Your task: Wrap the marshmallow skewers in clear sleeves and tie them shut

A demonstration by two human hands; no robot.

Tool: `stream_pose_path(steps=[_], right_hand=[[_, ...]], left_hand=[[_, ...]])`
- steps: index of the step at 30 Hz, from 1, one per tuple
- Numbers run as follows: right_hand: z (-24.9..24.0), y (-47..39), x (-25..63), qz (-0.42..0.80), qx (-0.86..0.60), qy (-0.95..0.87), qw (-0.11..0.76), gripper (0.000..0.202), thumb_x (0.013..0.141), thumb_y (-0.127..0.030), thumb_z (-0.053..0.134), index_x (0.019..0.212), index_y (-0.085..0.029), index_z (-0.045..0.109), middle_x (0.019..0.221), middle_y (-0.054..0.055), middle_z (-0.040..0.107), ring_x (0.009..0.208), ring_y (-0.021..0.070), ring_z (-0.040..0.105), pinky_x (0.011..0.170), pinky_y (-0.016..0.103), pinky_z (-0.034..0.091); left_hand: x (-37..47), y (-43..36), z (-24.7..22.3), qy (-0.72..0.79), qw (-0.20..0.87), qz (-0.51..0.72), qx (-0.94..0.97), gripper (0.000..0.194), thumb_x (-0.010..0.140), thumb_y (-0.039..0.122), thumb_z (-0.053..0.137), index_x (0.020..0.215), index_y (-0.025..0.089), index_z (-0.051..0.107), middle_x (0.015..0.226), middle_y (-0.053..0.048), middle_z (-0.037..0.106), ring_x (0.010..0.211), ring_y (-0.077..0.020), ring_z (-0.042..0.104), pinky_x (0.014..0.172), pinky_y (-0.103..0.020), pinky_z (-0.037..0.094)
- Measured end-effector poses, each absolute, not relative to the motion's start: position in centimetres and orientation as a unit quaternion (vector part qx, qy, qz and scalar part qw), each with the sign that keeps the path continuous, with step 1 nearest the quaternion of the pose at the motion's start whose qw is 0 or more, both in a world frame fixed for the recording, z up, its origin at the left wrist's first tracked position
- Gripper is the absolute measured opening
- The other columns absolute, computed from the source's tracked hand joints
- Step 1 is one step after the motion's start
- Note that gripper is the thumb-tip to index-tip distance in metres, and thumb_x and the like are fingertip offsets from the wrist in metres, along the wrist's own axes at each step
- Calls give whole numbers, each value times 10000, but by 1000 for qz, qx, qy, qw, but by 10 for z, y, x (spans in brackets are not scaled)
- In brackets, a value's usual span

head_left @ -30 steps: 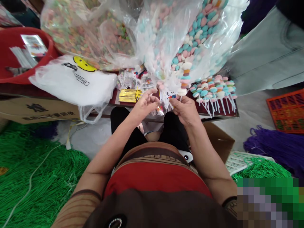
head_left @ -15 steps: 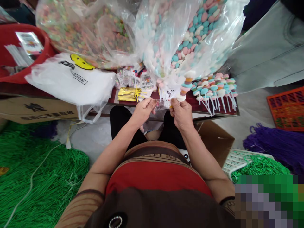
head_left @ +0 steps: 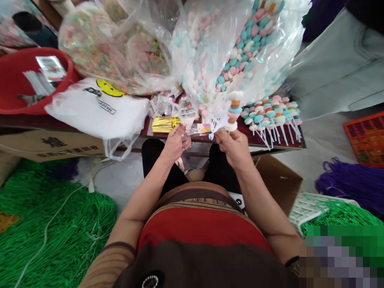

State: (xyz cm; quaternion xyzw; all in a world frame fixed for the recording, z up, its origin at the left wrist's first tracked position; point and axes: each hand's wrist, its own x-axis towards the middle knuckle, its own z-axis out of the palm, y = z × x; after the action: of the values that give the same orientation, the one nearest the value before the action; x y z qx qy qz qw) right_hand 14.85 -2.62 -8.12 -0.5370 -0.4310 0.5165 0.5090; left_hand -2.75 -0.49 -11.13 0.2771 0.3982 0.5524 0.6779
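A small clear bag (head_left: pixel 204 128) with a colourful label spans the gap between my hands. My left hand (head_left: pixel 177 143) pinches its left end. My right hand (head_left: pixel 234 146) is closed around a candy skewer (head_left: pixel 234 111), which stands upright above the fingers with white, orange, blue and pink pieces; the hand also touches the bag's right side. Behind the hands lie white sticks (head_left: pixel 216 122) and a bundle of gold twist ties (head_left: pixel 163 124). Finished-looking candy skewers (head_left: pixel 271 114) lie in a pile on the right of the table (head_left: pixel 255 139).
Big clear bags of candy (head_left: pixel 240 52) stand at the back. On the left are a white plastic bag (head_left: pixel 102 112) and a red basin (head_left: pixel 70 64). Below are a cardboard box (head_left: pixel 279 180), green cords (head_left: pixel 60 224) and purple cords (head_left: pixel 351 184). An orange crate (head_left: pixel 366 138) stands right.
My left hand has moved left, away from my right hand, and the small bag now shows stretched between them with its label visible. The whole view has shifted slightly.
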Motion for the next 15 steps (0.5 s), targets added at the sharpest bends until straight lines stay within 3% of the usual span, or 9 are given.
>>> stream_pose_path(steps=[4, 7, 11, 15], right_hand=[[-57, -38, 173, 471, -553, -507, 464, 176, 764, -331, 689, 873, -195, 714, 699, -26, 603, 546, 85, 421, 509, 245, 314], [-43, -48, 187, 412, -565, -576, 423, 115, 784, -247, 634, 814, -200, 734, 732, -6, 643, 621, 120, 505, 555, 262, 358], [-40, -58, 199, 374, -574, -599, 414, 128, 839, -269, 652, 760, -213, 735, 648, -7, 612, 593, 126, 496, 534, 268, 346], [-50, -54, 198, 399, -571, -541, 472, 164, 841, -350, 701, 770, -209, 747, 643, -11, 610, 536, 100, 436, 497, 258, 310]], left_hand=[[-42, -1, -104, 332, 724, 540, 270, 609, 808, 661, 699, 602, 192, 371, 458, 120, 239, 343, -18, 217, 381, -184, 259], [-45, -1, -101, 309, 737, 532, 280, 625, 792, 681, 703, 602, 195, 359, 450, 122, 227, 336, -21, 214, 376, -185, 262], [-44, -1, -99, 331, 742, 513, 276, 631, 804, 716, 663, 601, 198, 365, 443, 123, 189, 331, -28, 190, 369, -192, 254], [-45, -1, -102, 324, 741, 501, 309, 613, 763, 713, 710, 621, 193, 418, 444, 126, 225, 328, -24, 214, 380, -199, 277]])
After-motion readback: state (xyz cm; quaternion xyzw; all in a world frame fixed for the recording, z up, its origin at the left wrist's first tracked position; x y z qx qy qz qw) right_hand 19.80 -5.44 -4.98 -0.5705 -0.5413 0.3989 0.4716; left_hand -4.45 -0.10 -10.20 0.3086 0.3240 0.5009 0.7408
